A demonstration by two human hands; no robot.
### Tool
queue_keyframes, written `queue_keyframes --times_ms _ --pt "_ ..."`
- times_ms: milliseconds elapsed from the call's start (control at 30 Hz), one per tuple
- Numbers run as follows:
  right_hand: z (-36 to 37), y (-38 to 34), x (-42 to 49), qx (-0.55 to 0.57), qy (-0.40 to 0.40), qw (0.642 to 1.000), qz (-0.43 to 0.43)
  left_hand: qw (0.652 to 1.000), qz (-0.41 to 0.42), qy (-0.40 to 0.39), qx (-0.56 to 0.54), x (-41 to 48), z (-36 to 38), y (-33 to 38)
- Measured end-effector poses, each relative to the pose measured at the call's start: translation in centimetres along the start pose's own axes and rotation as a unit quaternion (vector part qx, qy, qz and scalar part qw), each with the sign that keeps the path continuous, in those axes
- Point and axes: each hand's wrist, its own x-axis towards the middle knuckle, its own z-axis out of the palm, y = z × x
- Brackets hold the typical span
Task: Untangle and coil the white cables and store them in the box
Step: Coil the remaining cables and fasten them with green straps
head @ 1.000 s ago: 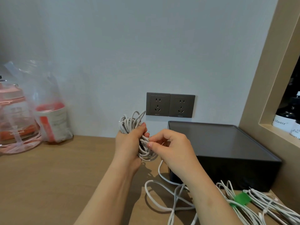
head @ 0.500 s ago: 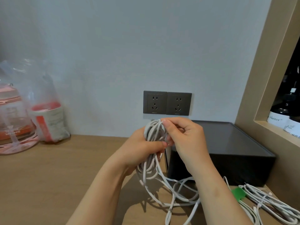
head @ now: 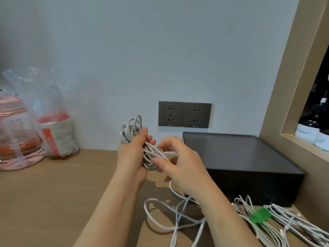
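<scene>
Nearest, loose cable loops on the bench, with one green-strapped bundle at the right edge and open wood to the left. The left hand grips the white coil. The right hand, fingers curled, holds the loose cable's strand. One dark box sits behind, then two sockets. A shelf bottle reads "Master".

Pink jug cut off at left edge. Loose cable runs off bottom edge. Bottles cut at right edge, bases behind shelf frame.
</scene>
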Motion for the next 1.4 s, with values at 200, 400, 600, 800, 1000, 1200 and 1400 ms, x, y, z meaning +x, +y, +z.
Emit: queue_keyframes --times_ms 200,400,600,800,1000,1200,1400 --pt "1.1 0.5 0.0 -0.072 0.046 0.994 -0.07 0.985 -0.131 -0.077 -0.076 -0.7 0.4 0.1" --pt "1.7 0.3 -0.3 -0.073 0.033 0.995 -0.055 0.991 -0.098 -0.082 -0.041 -0.5 0.4 -0.5" --pt "0.5 0.5 0.0 0.006 0.025 0.999 -0.045 0.965 -0.191 -0.142 -0.108 -1.2 0.3 1.1" --pt "0.1 0.6 0.0 0.09 -0.018 0.996 -0.023 0.965 -0.196 -0.135 -0.112 -1.1 -0.2 1.5" --pt "-0.1 0.4 0.0 0.104 -0.043 0.994 0.003 0.995 0.089 -0.03 -0.016 -0.9 -0.1 0.2" --pt "-0.1 0.1 -0.1 0.057 -0.07 0.996 0.015 0.958 0.246 -0.081 0.127 -0.9 -0.7 0.0" --pt "0.3 -0.1 -0.3 -0.014 -0.098 0.994 -0.047 0.989 0.126 -0.072 0.019 -1.0 -0.6 0.6"
